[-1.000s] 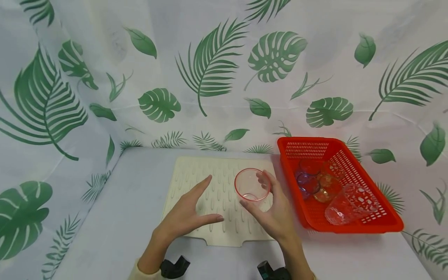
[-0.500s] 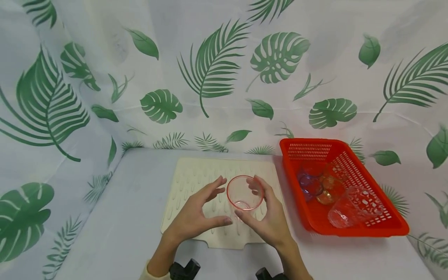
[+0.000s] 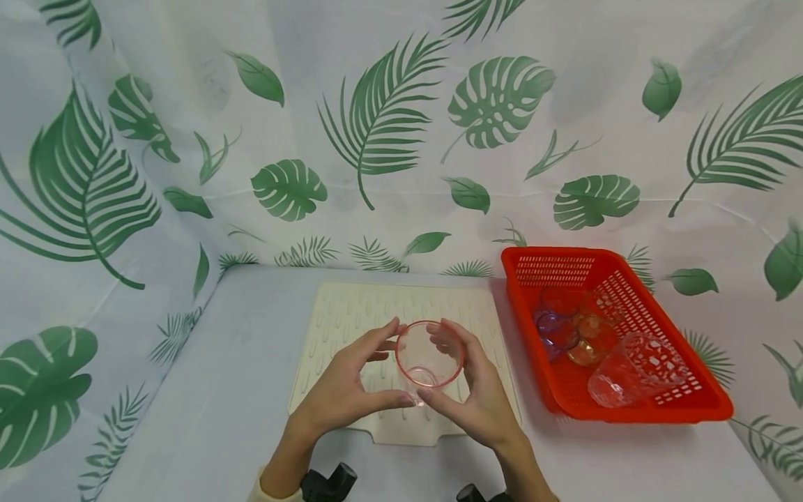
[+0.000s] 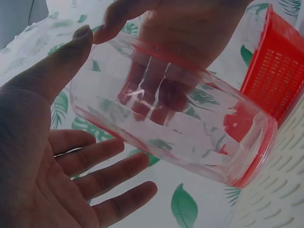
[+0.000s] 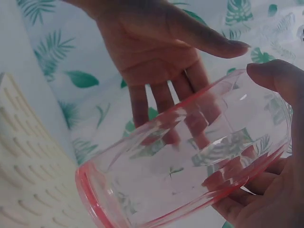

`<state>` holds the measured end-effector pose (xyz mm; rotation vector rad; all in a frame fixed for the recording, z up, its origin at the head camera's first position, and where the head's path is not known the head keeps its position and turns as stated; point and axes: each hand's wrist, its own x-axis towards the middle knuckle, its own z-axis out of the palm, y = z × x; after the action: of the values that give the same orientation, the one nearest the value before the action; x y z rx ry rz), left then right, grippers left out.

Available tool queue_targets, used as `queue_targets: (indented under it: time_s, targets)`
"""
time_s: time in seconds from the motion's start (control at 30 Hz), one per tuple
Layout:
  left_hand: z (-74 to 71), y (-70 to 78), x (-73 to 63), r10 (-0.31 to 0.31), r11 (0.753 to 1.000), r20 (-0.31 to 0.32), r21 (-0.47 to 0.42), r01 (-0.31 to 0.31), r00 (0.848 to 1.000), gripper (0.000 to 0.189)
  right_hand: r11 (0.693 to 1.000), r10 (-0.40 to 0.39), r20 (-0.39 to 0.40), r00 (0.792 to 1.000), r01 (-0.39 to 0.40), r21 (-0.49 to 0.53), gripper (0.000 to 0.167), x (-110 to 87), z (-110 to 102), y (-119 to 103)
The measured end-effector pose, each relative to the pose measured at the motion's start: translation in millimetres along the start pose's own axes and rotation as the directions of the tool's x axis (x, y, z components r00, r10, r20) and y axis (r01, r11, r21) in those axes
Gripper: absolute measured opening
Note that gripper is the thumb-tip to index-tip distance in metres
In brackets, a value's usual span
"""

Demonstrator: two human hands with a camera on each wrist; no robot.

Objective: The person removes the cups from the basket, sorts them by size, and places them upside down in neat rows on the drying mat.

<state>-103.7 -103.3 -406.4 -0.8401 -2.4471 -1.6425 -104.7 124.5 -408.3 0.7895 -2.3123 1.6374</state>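
Note:
My right hand (image 3: 479, 394) grips a transparent, pink-tinted drinking glass (image 3: 428, 357) near its rim, thumb on the near side and fingers around the far side. The glass is held above a cream ridged mat (image 3: 351, 314), its mouth facing the head camera. On the glass's other side is my left hand (image 3: 339, 387), fingers extended and thumb apart. In the left wrist view, the left thumb reaches the rim of the glass (image 4: 175, 118); whether it touches is unclear. The left fingers look relaxed beside the wall in the right wrist view.
To the right stands a red perforated plastic basket (image 3: 558, 397). Inside it lie a clear tumbler (image 3: 617, 376), a purple-tinted glass (image 3: 555, 335) and an amber-tinted one (image 3: 590, 341). A leaf-printed cloth (image 3: 401, 90) hangs behind the white table (image 3: 219, 390).
The right hand has carried the glass left and toward the person. The left hand has moved right, so its fingers are now beside the glass. The basket's contents look unchanged.

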Motion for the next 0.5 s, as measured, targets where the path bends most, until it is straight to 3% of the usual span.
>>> queue_targets:
  time_s: [0.2, 0.5]
  targets:
    - [2.4, 2.3, 0.2, -0.002, 1.0, 0.012, -0.005, 0.002, 1.0, 0.091, 0.993, -0.003, 0.059, 0.998, -0.004, 0.118, 0.09, -0.2, -0.1, -3.6]
    - [2.4, -0.5, 0.9, 0.09, 0.996, 0.012, -0.005, -0.09, 0.996, 0.087, 0.995, 0.011, 0.154, 0.988, -0.027, 0.098, 0.087, 0.4, -4.5, -8.5]
